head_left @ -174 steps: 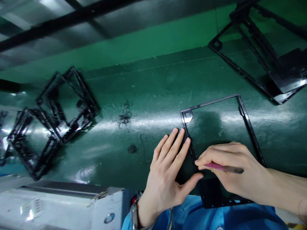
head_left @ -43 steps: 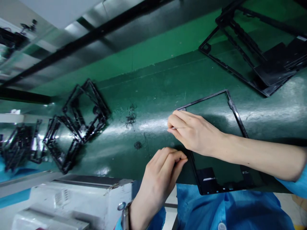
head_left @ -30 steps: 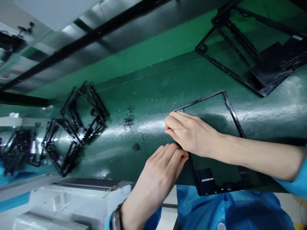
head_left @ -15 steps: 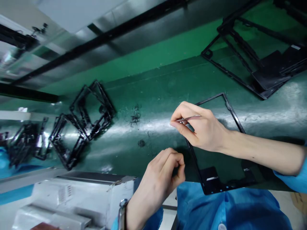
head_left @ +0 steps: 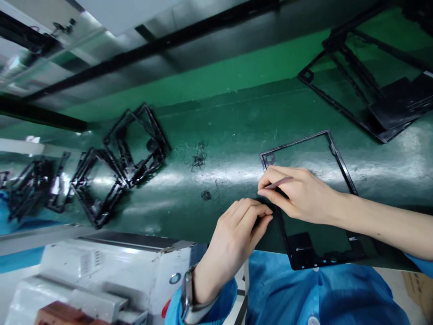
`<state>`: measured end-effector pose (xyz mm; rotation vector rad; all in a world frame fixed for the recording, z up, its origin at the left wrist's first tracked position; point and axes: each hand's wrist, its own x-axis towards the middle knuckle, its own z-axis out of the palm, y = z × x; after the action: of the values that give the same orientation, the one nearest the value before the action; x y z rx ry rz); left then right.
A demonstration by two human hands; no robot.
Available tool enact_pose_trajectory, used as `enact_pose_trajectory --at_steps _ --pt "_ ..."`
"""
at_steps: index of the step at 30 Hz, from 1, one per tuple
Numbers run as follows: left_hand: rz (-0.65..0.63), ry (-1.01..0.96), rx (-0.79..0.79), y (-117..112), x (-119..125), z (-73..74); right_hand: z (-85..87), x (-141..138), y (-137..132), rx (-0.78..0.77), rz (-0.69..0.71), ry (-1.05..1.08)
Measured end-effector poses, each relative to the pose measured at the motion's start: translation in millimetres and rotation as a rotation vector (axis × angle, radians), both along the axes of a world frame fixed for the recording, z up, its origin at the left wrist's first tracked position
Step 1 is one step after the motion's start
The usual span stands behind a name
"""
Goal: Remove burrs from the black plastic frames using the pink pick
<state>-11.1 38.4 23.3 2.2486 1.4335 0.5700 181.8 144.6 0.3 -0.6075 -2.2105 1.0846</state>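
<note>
A thin black rectangular plastic frame (head_left: 306,141) lies on the green worktop, its near edge close to my blue clothing. My right hand (head_left: 299,194) is over the frame's left side, closed around a slim, blade-like tool (head_left: 280,182) with a reddish-brown sheen. The tool's tip is hidden by my fingers. Just left of that same side, my left hand (head_left: 238,228) is closed in a pinch, thumb and forefinger pressed together. Whether it grips the frame's edge or a small scrap is not visible.
Small heaps of dark, stringy shavings (head_left: 199,158) lie left of my hands. Further left several black frames (head_left: 135,144) lean together. More black frames (head_left: 389,108) are stacked at the upper right. White machinery (head_left: 111,275) stands below the worktop's near edge, at the lower left.
My right hand has come down along the frame's left side with the tool, uncovering its upper left corner. My left hand has moved up and right, nearer the frame. The view has shifted slightly.
</note>
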Motion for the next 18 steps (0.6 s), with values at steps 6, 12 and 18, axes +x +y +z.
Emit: enact_pose_trajectory --at_steps 6,12,18 --pt "-0.128 0.192 0.098 9 5 4.1 -3.2 -2 -3 0.125 0.031 -0.031" --pt "-0.263 0.367 0.159 18 6 12.3 -4.3 -3 -3 0.159 0.022 -0.063" --pt "-0.272 0.423 0.206 21 9 10.6 -2.1 -2 -2 0.126 -0.005 -0.053"
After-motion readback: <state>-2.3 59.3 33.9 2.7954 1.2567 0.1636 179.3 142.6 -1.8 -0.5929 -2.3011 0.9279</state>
